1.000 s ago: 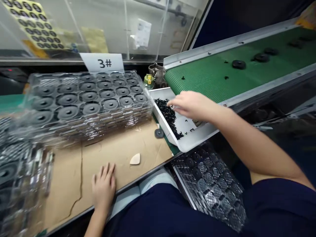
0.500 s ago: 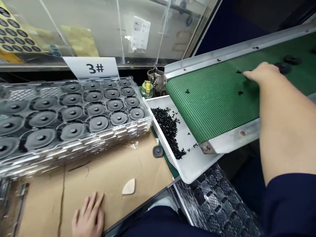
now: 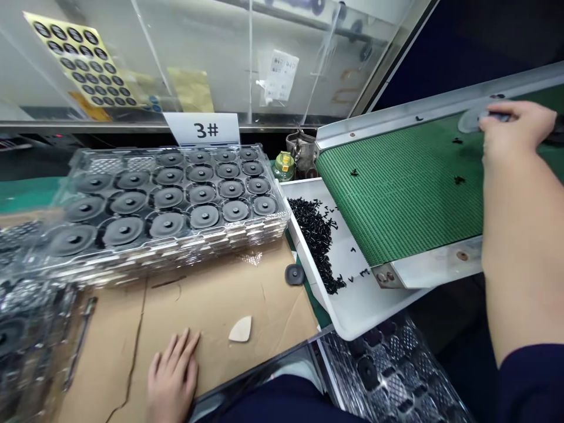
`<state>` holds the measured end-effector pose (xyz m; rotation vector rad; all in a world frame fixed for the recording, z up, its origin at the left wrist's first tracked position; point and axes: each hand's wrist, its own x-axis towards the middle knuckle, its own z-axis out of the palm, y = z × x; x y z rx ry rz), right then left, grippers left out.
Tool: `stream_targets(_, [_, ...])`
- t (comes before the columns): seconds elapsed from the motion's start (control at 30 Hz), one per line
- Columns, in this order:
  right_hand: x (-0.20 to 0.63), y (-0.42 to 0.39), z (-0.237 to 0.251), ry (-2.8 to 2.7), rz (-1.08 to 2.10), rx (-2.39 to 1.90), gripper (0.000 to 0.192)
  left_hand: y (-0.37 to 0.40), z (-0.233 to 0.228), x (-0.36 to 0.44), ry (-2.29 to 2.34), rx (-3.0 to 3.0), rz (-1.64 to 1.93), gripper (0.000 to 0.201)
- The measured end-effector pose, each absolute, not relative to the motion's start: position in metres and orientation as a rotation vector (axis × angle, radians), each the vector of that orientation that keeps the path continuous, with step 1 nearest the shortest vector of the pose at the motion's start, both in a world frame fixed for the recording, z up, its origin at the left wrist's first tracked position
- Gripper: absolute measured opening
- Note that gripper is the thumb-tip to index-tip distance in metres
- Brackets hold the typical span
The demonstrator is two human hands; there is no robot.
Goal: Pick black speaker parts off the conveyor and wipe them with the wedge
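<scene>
My right hand (image 3: 515, 129) reaches far over the green conveyor belt (image 3: 409, 182) and its fingers close on a dark round disc (image 3: 493, 117) near the belt's far rail; the disc is mostly hidden by the fingers. My left hand (image 3: 171, 376) lies flat, fingers apart, on the brown cardboard (image 3: 211, 305) at the table's near edge, holding nothing. A stack of clear plastic trays (image 3: 176, 205) filled with black round discs sits behind it.
A white bin (image 3: 365, 299) with a heap of small black bits stands under the belt's end. One loose black disc (image 3: 294, 274) and a pale wedge (image 3: 241, 330) lie on the cardboard. More clear trays sit at the left (image 3: 26, 329) and below the bin (image 3: 392, 376). A "3#" sign (image 3: 205, 129) stands behind.
My right hand left the white bin, moved up the belt to the right and closed on a disc. The left hand stayed flat on the cardboard.
</scene>
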<state>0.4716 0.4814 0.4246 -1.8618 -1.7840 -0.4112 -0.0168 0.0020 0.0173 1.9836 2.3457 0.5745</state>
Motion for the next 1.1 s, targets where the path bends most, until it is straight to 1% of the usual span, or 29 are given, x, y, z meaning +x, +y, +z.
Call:
stream_targets(0.07, [0.435,0.469,0.433,-1.755,-0.370,-1.647,0.059,0.003,0.014,-0.019,2.352,2.009,0.591,0.052])
stream_targets(0.17, [0.368,0.431,0.457,-1.888,-0.178,-1.093,0.058,0.005,0.008,-0.022,2.365,2.031,0.595,0.045])
stream_targets(0.23, [0.325,0.394,0.478,-1.969,-0.258,-0.802,0.052,0.006,0.004,-0.024,2.376,2.049,0.597,0.043])
stream_targets(0.33, [0.274,0.334,0.507,-2.038,-0.357,-0.525,0.049,0.009,-0.003,-0.025,2.388,2.086,0.628,0.042])
stream_targets(0.47, [0.234,0.266,0.528,-2.066,-0.366,-0.259,0.052,0.013,-0.009,-0.021,2.389,2.087,0.707,0.041])
stream_targets(0.57, [0.219,0.230,0.535,-2.052,-0.358,-0.170,0.050,0.014,-0.007,-0.018,2.373,1.973,0.868,0.041])
stream_targets(0.63, [0.213,0.215,0.540,-2.063,-0.364,-0.142,0.049,0.015,-0.001,-0.018,2.263,1.858,1.011,0.039])
stream_targets(0.73, [0.207,0.203,0.543,-2.081,-0.357,-0.116,0.048,0.018,0.016,-0.019,1.992,1.441,1.195,0.033])
stream_targets(0.8, [0.204,0.197,0.537,-2.098,-0.284,-0.128,0.049,0.019,0.035,-0.015,1.845,1.162,1.242,0.030])
stream_targets(0.83, [0.201,0.193,0.530,-2.127,-0.217,-0.154,0.049,0.018,0.048,-0.011,1.792,1.088,1.245,0.031])
stream_targets(0.93, [0.188,0.171,0.484,-2.373,0.076,-0.288,0.046,0.007,0.098,0.008,1.562,0.954,1.240,0.045])
stream_targets(0.97, [0.184,0.160,0.463,-2.504,0.194,-0.317,0.043,0.002,0.117,0.016,1.417,0.894,1.246,0.049])
stream_targets(1.03, [0.178,0.139,0.416,-2.728,0.529,-0.291,0.038,-0.007,0.153,0.030,0.783,0.591,1.265,0.064])
stream_targets(1.07, [0.177,0.129,0.393,-2.787,0.720,-0.292,0.036,-0.009,0.168,0.036,0.568,0.494,1.244,0.068])
stream_targets(1.1, [0.177,0.122,0.371,-2.867,0.916,-0.308,0.037,-0.010,0.179,0.041,0.431,0.440,1.216,0.068])
